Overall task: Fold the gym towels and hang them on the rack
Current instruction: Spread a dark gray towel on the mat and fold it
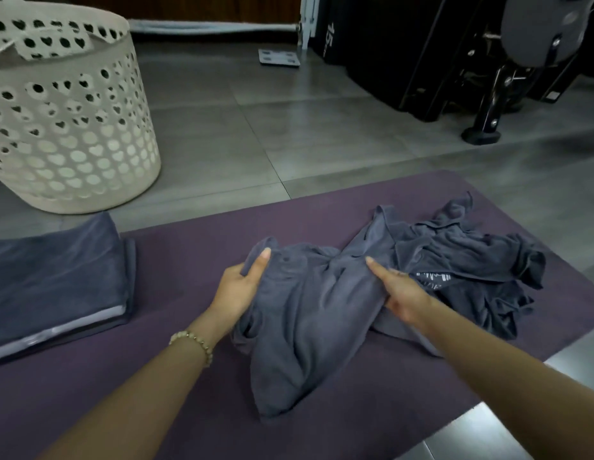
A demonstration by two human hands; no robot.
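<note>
A crumpled dark grey-blue gym towel (308,313) lies on a purple mat (196,260). My left hand (240,287) grips its left edge, thumb on top and fingers under the cloth. At the towel's middle, my right hand (400,290) pinches a fold, index finger stretched forward. More rumpled grey towel (471,257) with white print spreads to the right, and I cannot tell if it is a separate piece. A folded grey towel (53,280) sits at the left edge of the mat. No rack is in view.
A tilted cream laundry basket (73,127) with heart-shaped holes stands on the grey tile floor at the back left. Black gym equipment (488,61) fills the back right. A small grey scale (279,57) lies on the floor behind.
</note>
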